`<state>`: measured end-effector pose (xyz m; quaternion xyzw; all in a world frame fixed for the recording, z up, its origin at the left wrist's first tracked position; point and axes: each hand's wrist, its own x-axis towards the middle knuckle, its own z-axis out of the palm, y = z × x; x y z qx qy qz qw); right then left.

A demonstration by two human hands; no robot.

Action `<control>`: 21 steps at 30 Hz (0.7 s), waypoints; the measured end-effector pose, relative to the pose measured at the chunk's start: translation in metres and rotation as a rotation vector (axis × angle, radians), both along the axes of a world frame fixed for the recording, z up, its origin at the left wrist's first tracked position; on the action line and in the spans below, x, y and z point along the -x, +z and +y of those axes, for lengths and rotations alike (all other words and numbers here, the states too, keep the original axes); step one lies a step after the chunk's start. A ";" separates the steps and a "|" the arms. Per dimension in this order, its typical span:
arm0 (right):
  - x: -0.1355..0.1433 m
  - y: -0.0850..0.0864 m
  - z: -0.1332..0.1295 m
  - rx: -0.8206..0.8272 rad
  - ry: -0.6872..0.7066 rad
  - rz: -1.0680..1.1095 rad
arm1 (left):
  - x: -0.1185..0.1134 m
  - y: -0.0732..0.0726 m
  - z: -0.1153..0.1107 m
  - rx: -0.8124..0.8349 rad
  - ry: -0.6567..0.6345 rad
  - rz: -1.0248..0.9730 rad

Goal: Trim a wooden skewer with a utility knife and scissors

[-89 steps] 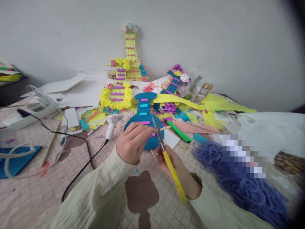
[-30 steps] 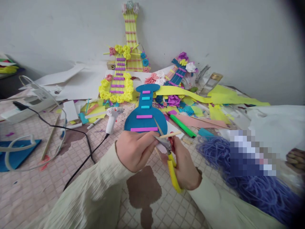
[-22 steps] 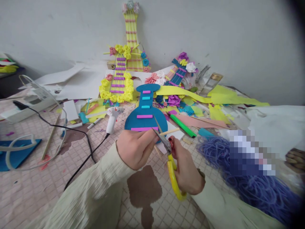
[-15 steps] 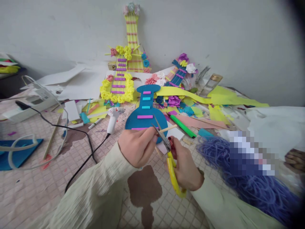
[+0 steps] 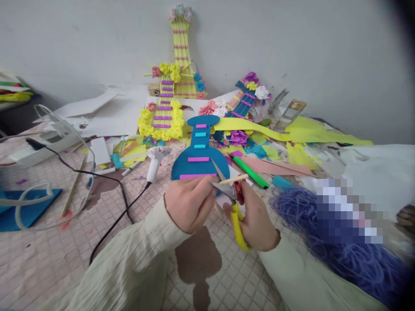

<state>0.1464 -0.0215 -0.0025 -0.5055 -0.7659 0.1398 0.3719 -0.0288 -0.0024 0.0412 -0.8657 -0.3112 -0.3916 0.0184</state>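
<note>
Centrally, a blue guitar cutout lies on a patterned tabletop; clock directions are read from it, going left to right.

At nine o'clock, far off, is a white power strip with a black plug. Near the guitar, also at nine, lies a white glue gun, its black cord running down and left.

At ten o'clock is a yellow guitar edged with paper flowers, and behind it, nearer twelve, a taller guitar upright by the wall.

At seven o'clock, the left hand is closed, thumb and fingers pinching one end of a thin wooden stick. The stick points toward four o'clock, crossing scissors whose blades are spread; whether they touch it is hard to tell.

Between four and five, the right hand is curled around the yellow and red handles.

At one o'clock is a small flowered guitar; just past three, a green marker. At two stands a tilted jar, and at four a heap of purple yarn, partly blurred out.
</note>
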 end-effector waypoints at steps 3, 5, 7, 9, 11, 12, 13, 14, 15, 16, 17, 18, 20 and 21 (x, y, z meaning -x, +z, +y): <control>0.000 0.005 -0.002 -0.015 -0.009 -0.016 | -0.001 0.001 0.000 -0.060 -0.001 -0.010; 0.000 0.006 -0.004 -0.012 -0.016 -0.004 | -0.002 0.001 0.001 -0.115 0.013 -0.011; 0.001 0.007 -0.004 -0.005 -0.012 0.013 | -0.002 0.001 0.002 -0.156 0.033 -0.005; 0.001 0.006 -0.005 0.013 0.002 0.029 | -0.002 0.000 0.003 -0.166 0.056 0.013; 0.002 0.006 -0.005 0.035 0.005 0.035 | -0.002 0.000 0.003 -0.167 0.070 0.030; 0.002 0.006 -0.006 0.043 0.001 0.035 | -0.002 -0.001 0.003 -0.168 0.075 0.035; 0.002 0.006 -0.006 0.049 -0.003 0.033 | -0.002 -0.001 0.003 -0.169 0.080 0.038; 0.003 0.006 -0.006 0.052 -0.003 0.031 | -0.001 -0.001 0.003 -0.168 0.085 0.039; 0.003 0.007 -0.006 0.054 -0.003 0.030 | -0.001 -0.001 0.003 -0.164 0.090 0.043; 0.003 0.007 -0.006 0.056 -0.001 0.031 | -0.001 -0.001 0.003 -0.161 0.094 0.045; 0.003 0.008 -0.006 0.059 0.001 0.035 | -0.001 -0.001 0.003 -0.159 0.100 0.047; 0.003 0.008 -0.007 0.063 0.003 0.040 | -0.001 -0.001 0.003 -0.158 0.107 0.047; 0.004 0.009 -0.007 0.073 0.007 0.051 | -0.002 -0.001 0.002 -0.157 0.112 0.046; 0.004 0.009 -0.007 0.077 0.010 0.058 | -0.002 0.000 0.002 -0.157 0.109 0.047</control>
